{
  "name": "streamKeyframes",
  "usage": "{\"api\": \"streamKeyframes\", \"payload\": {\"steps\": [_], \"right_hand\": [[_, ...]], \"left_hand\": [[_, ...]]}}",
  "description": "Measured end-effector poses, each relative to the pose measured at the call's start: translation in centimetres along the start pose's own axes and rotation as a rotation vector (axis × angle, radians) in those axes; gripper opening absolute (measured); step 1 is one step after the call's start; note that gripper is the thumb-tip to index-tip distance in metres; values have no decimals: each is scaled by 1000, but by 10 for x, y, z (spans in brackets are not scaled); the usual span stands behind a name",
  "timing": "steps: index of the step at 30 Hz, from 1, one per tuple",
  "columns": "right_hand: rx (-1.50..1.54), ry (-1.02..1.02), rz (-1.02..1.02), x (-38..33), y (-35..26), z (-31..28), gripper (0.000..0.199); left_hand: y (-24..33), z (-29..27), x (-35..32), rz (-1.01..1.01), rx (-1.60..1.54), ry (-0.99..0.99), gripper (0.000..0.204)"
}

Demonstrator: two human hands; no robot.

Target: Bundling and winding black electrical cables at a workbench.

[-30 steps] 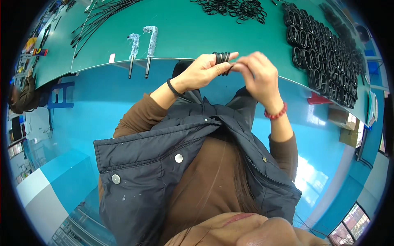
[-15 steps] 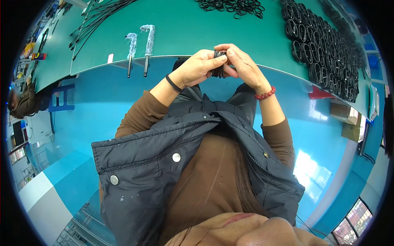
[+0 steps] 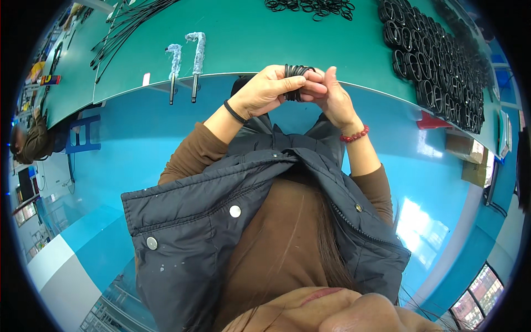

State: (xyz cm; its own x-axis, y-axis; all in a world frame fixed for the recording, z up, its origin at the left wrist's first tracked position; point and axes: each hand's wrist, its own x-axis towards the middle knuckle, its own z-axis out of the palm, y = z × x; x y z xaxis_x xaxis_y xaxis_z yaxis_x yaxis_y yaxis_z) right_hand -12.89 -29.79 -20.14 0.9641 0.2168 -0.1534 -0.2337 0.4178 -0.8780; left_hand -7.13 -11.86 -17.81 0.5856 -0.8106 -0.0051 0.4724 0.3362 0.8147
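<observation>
A coil of thin black cable point(image 3: 293, 83), wound in several tight turns, is in front of me just past the table's near edge. My left hand point(image 3: 264, 91) is closed on it, thumb lying along the near side of the turns. At the coil's right end is my right hand point(image 3: 337, 102), its thumb raised and apart from the cable. Its other fingers are partly hidden where the two hands meet, so I cannot tell how far they touch the coil.
On the green table point(image 3: 238, 47), many coiled black cables point(image 3: 434, 66) stand in rows at right. Small black rings point(image 3: 310, 6) lie at the back, long straight cables point(image 3: 124, 33) far left. Two film-wrapped hooked rods point(image 3: 198, 55) overhang the near edge. Another person point(image 3: 34, 141) is at far left.
My right thumb has lifted off the coil and now points up. The right hand has opened away from the turns, leaving more of them showing; the left hand keeps its hold.
</observation>
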Motion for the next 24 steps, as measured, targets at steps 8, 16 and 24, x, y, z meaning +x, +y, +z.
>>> {"api": "streamKeyframes", "payload": {"steps": [8,16,24], "right_hand": [[728,-452,123,9,4,-2,79],[991,-214,66,13,3,9,74],[216,-53,-20,11,-2,-9,44]], "left_hand": [[-5,-10,2,-65,1,-48,34],[-11,-9,3,11,30,3,35],[-11,-11,1,-72,23,-23,33]]}}
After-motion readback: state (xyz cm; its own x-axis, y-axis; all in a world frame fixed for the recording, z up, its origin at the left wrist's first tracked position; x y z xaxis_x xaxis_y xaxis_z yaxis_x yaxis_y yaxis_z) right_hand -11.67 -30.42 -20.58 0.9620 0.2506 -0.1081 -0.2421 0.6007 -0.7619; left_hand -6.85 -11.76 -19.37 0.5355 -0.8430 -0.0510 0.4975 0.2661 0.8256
